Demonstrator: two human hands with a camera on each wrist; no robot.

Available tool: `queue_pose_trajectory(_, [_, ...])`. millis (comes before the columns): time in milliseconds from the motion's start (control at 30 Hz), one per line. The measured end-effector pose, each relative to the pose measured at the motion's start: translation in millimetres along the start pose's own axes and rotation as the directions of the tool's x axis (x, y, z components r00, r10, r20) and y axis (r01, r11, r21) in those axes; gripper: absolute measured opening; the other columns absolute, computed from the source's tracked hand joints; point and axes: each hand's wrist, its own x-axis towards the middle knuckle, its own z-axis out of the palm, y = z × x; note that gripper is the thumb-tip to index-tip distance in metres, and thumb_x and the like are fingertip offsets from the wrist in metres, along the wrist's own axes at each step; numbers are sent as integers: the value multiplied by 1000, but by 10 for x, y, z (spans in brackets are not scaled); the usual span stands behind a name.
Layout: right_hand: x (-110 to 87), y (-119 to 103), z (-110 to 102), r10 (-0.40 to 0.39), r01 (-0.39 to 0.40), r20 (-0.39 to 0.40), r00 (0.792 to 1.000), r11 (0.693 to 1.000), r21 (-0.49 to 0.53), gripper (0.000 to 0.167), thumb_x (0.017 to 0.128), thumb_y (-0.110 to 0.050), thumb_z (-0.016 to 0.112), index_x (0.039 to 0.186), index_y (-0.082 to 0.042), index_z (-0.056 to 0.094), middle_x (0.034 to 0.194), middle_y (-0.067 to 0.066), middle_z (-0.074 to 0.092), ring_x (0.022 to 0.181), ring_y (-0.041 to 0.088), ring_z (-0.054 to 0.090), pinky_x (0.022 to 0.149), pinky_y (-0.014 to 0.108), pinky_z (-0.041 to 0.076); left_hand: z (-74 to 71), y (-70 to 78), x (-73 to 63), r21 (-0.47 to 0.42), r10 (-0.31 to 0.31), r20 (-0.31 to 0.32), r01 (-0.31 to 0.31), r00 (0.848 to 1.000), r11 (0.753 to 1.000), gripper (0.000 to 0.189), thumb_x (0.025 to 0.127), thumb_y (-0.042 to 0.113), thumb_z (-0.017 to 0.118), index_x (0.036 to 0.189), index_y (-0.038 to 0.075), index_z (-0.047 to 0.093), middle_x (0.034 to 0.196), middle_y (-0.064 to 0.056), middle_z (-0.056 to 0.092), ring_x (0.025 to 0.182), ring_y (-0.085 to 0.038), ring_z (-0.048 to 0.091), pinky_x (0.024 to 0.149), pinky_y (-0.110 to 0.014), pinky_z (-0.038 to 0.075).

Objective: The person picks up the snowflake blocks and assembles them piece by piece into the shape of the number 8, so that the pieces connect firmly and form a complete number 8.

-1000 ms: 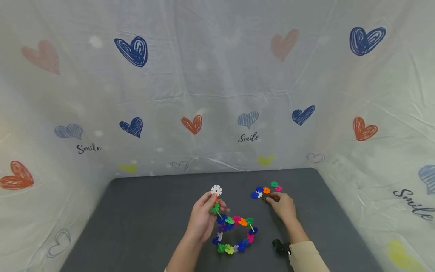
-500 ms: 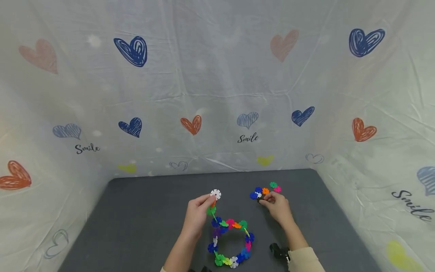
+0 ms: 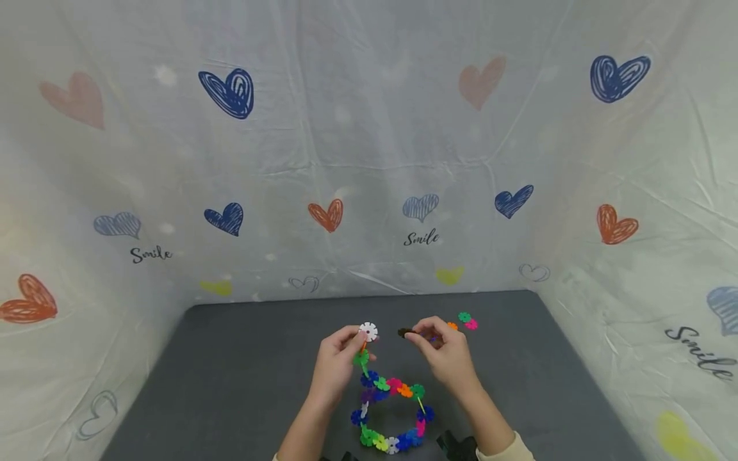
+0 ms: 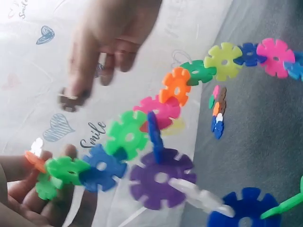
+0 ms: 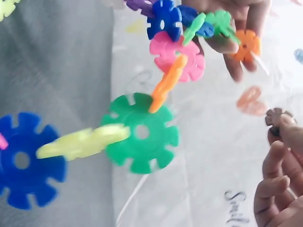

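A string of interlocking notched plastic discs (image 3: 368, 436), in many colours, hangs as a closed loop with a short tail. My left hand (image 3: 336, 362) pinches the tail's upper end, where a white disc (image 3: 368, 331) stands above an orange one (image 4: 35, 161) and a green one (image 4: 68, 171). Opposite it, my right hand (image 3: 450, 360) pinches a brown disc (image 3: 405, 333) between thumb and fingertips, apart from the white disc. The purple disc (image 4: 163, 179) and its neighbours show large in the left wrist view. The right fingers hide part of the brown disc.
Loose discs lie on the dark table (image 3: 259, 371) behind my right hand, among them a green (image 3: 464, 317) and a pink one (image 3: 471, 324); blue (image 4: 218, 128) and brown ones (image 4: 223, 99) show in the left wrist view. A heart-printed cloth (image 3: 369, 243) surrounds the table.
My right hand has lifted a brown disc from the loose pile and carried it left toward the white disc. The left hand stays nearly in place; the loop has sunk slightly.
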Motion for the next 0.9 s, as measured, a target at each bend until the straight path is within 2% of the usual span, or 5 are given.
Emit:
queue_pose_trajectory(200, [65, -292, 84, -230, 231, -22, 973, 973, 20, 20, 79, 11, 78, 88, -6, 71, 78, 9, 71, 57, 18, 56, 46, 24, 44, 14, 74, -27, 127, 108, 9, -108, 994, 986, 23, 103, 29, 60, 106, 10, 73, 92, -10, 72, 70, -23, 70, 52, -27, 49])
queue_pose_trajectory(467, [146, -260, 45, -394, 394, -17, 919, 919, 27, 22, 79, 5, 81, 91, -13, 76, 84, 7, 76, 60, 7, 60, 49, 16, 44, 57, 220, -64, 170, 119, 32, -123, 992, 978, 24, 104, 32, 58, 104, 14, 74, 86, -9, 71, 69, -25, 68, 43, -23, 39])
queue_pose_trajectory(600, [167, -298, 5, -483, 482, -9, 876, 875, -37, 27, 73, 8, 84, 91, -12, 77, 84, 7, 76, 55, 7, 54, 51, 12, 40, 74, 278, -78, 191, 130, 33, -134, 991, 972, 23, 103, 30, 59, 102, 13, 74, 79, -11, 70, 64, -14, 63, 43, -22, 37])
queue_pose_trajectory(733, [165, -334, -28, -555, 553, 10, 832, 826, -108, 28, 70, 8, 85, 90, -10, 77, 84, 5, 77, 58, 7, 60, 54, 11, 43, 102, 313, -110, 208, 151, 41, -157, 988, 966, 24, 104, 30, 58, 102, 13, 74, 80, -8, 69, 67, -11, 64, 49, -24, 44])
queue_pose_trajectory(900, [164, -361, -20, -665, 651, 18, 747, 725, -224, 9, 82, -7, 81, 89, -9, 77, 84, 2, 77, 65, 11, 69, 60, 18, 53, 122, 317, -144, 270, 188, 26, -188, 982, 944, 23, 105, 31, 56, 99, 19, 74, 75, -5, 68, 66, -12, 61, 55, -24, 45])
